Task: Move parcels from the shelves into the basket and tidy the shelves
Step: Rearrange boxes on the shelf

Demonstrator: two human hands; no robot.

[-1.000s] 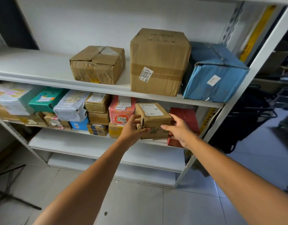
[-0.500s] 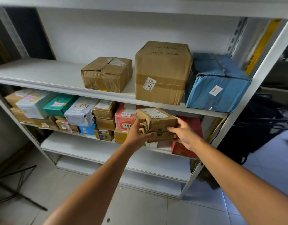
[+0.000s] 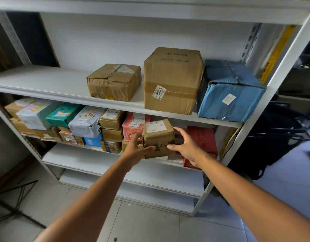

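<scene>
One small brown parcel (image 3: pixel 157 137) with a white label on top is the thing in play. It sits right between the two hands, out at the front of the middle shelf (image 3: pixel 93 147) and just under the lip of the upper shelf (image 3: pixel 63 84). The left hand (image 3: pixel 136 151) grips its left side with the thumb laid across the lower front face. The right hand (image 3: pixel 186 147) grips the right side, thumb tip on the front and fingers reaching up along the far edge, so both hands are clamped on the same box (can't tell if its bottom rests on anything, the hands cover that). Just behind it on the left is a pink box (image 3: pixel 133 126), and just to its right is a red parcel (image 3: pixel 201 142). The rest of the middle shelf is packed: one teal box (image 3: pixel 63 114), two pale plastic-wrapped bundles (image 3: pixel 86 121), one small blue box (image 3: pixel 92 141) and a bunch of brown cartons (image 3: pixel 112 119) stacked up, too jumbled for a clean total. The upper shelf has exactly three in a row: a squashed brown box (image 3: pixel 114 82), a tall brown box (image 3: pixel 173 79) labelled 0393, and a blue-wrapped box (image 3: pixel 229 91) just beside it. Below that come two white lower shelves (image 3: pixel 91 163), then the grey tiled floor (image 3: pixel 150 224).
</scene>
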